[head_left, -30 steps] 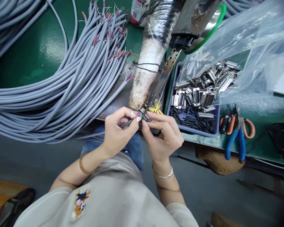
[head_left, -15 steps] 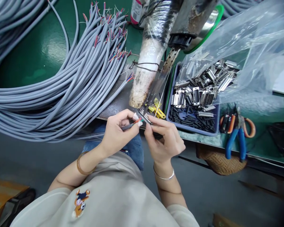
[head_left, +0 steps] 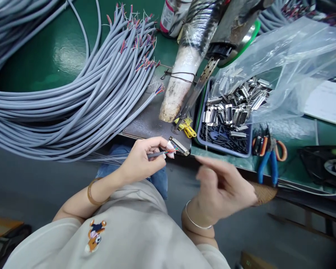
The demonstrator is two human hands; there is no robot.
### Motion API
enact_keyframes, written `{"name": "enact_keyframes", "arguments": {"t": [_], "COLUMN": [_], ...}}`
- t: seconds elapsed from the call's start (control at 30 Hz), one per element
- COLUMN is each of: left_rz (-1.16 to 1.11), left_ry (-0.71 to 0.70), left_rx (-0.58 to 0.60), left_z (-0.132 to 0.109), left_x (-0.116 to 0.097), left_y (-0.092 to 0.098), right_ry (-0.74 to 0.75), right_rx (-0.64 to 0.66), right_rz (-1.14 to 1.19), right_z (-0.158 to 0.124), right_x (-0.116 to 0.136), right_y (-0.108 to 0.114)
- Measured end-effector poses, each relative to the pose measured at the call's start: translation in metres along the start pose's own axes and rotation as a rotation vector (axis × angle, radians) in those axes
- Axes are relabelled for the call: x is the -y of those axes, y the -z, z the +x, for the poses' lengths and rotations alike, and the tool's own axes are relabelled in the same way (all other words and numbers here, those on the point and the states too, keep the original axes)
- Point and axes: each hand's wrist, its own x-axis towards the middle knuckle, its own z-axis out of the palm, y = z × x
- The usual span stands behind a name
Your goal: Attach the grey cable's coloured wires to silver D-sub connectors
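My left hand [head_left: 141, 158] pinches the end of a grey cable [head_left: 154, 154] between thumb and fingers, near the bench edge. Thin coloured wires fan out of that end to a metal D-sub connector [head_left: 179, 146], which sits just past the fingertips. Off to the right of it, my right hand [head_left: 224, 188] is smeared by motion. Its index finger stretches out, the thumb stands apart, and nothing shows between them. Above the connector, a soldering iron [head_left: 208, 71] points down with its dark tip close by.
Many grey cables [head_left: 81, 108] with stripped ends lie on the left. A white tube [head_left: 175, 93] stands by the iron. Yellow plastic pieces [head_left: 188, 129] lie near a blue tray [head_left: 226, 150] of connectors and black sleeves. Blue-handled pliers [head_left: 268, 162] rest farther right, below a clear bag [head_left: 291, 74].
My right hand has let go of the connector and moved right, away from it. The connector, still joined to the cable in my left hand, has shifted slightly right and down, clear of the iron's tip.
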Motion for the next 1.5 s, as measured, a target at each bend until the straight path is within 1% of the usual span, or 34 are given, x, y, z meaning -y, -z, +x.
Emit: {"name": "enact_keyframes", "arguments": {"t": [0.07,0.13,0.23,0.3,0.37,0.43,0.5,0.57,0.67,0.73,0.77,0.8,0.87,0.9,0.93,0.97,1.07,1.1,1.2,1.27,1.3,1.33,1.4,1.47,1.5], "left_rz": [0.018,0.046,0.018,-0.055,-0.128,-0.187,-0.226,-0.245,-0.264,-0.272,-0.268,-0.261,-0.242,-0.232,-0.223,-0.214,-0.187,-0.184,-0.205,-0.219,-0.215,-0.203,-0.171,-0.154,-0.153], "left_ry": [-0.004,0.002,0.017,0.035,0.067,0.103,0.128,0.145,0.148,0.143,0.140,0.139,0.139,0.138,0.136,0.136,0.148,0.152,0.167,0.177,0.175,0.163,0.127,0.105,0.106], "left_rx": [0.019,0.026,0.022,0.017,0.008,0.006,0.004,0.005,0.006,0.008,0.010,0.013,0.023,0.028,0.035,0.045,0.086,0.095,0.087,0.071,0.053,0.024,-0.050,-0.099,-0.104], "left_z": [-0.002,-0.004,-0.004,-0.003,-0.001,0.001,0.002,0.003,0.003,0.002,0.002,0.002,0.001,0.001,0.000,0.000,-0.001,-0.001,-0.001,0.000,0.000,0.000,0.000,0.000,0.000], "left_x": [0.001,0.002,0.002,0.002,0.003,0.004,0.006,0.008,0.010,0.011,0.011,0.011,0.011,0.011,0.011,0.011,0.012,0.011,0.011,0.010,0.010,0.010,0.009,0.009,0.009], "left_y": [-0.001,-0.001,0.000,0.003,0.006,0.009,0.011,0.013,0.014,0.014,0.014,0.014,0.014,0.014,0.014,0.014,0.012,0.011,0.009,0.008,0.007,0.007,0.007,0.007,0.007], "right_ry": [-0.016,-0.015,0.017,0.104,0.247,0.403,0.526,0.598,0.651,0.618,0.558,0.474,0.289,0.222,0.183,0.171,0.196,0.201,0.169,0.111,0.078,0.052,0.060,0.151,0.198], "right_rx": [0.081,0.123,0.108,0.054,-0.011,-0.008,0.069,0.162,0.298,0.360,0.347,0.292,0.114,0.044,0.021,0.046,0.217,0.240,0.211,0.194,0.164,0.102,-0.112,-0.354,-0.448], "right_rz": [0.050,0.090,0.091,0.037,-0.037,-0.106,-0.155,-0.171,-0.132,-0.065,-0.022,0.013,0.034,0.019,0.001,-0.011,-0.012,-0.015,-0.014,0.033,0.067,0.107,0.217,0.321,0.335], "right_z": [0.007,0.014,0.015,0.010,0.005,0.001,0.000,0.002,0.004,0.004,0.004,0.003,0.004,0.005,0.008,0.010,0.016,0.016,0.014,0.012,0.011,0.012,0.015,0.020,0.023], "right_x": [0.009,0.014,0.015,0.013,0.011,0.009,0.008,0.008,0.007,0.005,0.004,0.003,0.001,0.001,0.001,0.001,0.004,0.005,0.007,0.007,0.006,0.005,0.002,-0.001,-0.003], "right_y": [-0.010,-0.021,-0.029,-0.031,-0.031,-0.032,-0.033,-0.034,-0.035,-0.033,-0.031,-0.028,-0.022,-0.019,-0.017,-0.016,-0.018,-0.019,-0.024,-0.024,-0.024,-0.023,-0.021,-0.019,-0.019]}}
